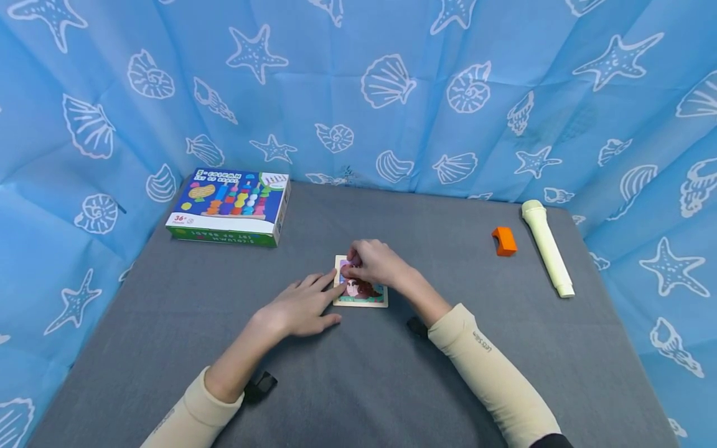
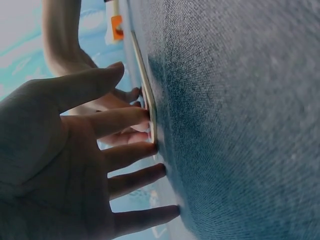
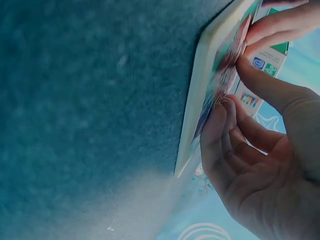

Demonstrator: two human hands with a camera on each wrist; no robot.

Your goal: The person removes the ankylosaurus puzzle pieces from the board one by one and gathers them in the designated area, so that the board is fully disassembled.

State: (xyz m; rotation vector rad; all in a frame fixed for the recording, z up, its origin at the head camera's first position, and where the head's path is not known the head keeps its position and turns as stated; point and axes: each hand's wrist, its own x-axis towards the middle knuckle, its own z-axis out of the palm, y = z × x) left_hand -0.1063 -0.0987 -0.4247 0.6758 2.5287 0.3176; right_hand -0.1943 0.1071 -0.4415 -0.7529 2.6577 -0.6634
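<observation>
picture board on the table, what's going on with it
Someone is handling the picture board, flat on the grey table. The left hand touches its left side with outstretched fingers; the right hand has thumb and curled fingers down on it. The bead-set box and orange block lie apart, untouched.

Cream sleeves [image 1: 495, 376] with dark lettering [image 1: 482, 341]; black wrist pieces [image 1: 261, 387], perhaps straps.

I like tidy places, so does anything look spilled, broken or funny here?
Nothing looks spilled or broken. One odd thing: a small dark smudge on the blue fabric curtain, just above the grey fabric tabletop, unlike the white seashell prints.
</observation>
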